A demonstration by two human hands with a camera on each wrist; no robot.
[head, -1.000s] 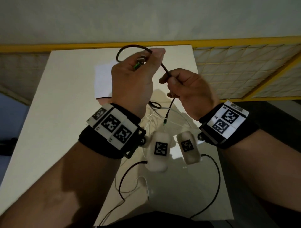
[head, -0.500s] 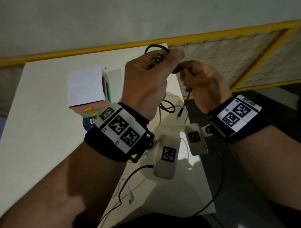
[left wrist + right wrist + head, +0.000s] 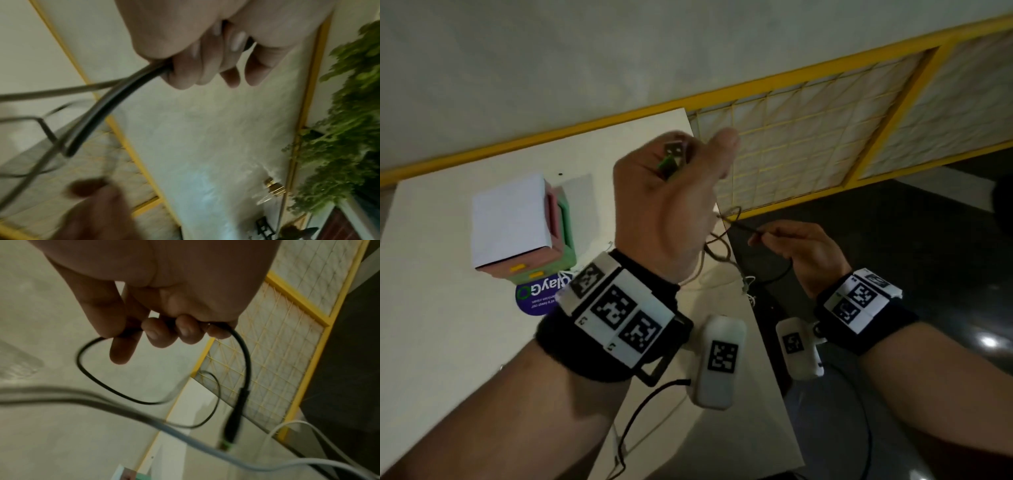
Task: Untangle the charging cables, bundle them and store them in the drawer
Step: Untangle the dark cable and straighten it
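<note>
Head view: left hand is raised over the tabletop, fingers curled round the black cable, its USB plug w/ green insert poking up between thumb and index. Cable loops hang just right of and below that hand, running over to the right hand, which pinches the same cable lower down, past the tabletop edge. White cable lies in a tangle on the tabletop edge between the two wrists. Small drawer box, pink and green w/ white top, sits left of the left hand, well apart; purple round sticker just in front of it.

Left wrist view: blurred; fingers wrapped round several cable strands exiting toward the left.

Right wrist view: right-hand fingers curled on the black cable; one loop hangs below the thumb side, the other end drops to a black connector w/ green tip. White cable crosses underneath.
</note>
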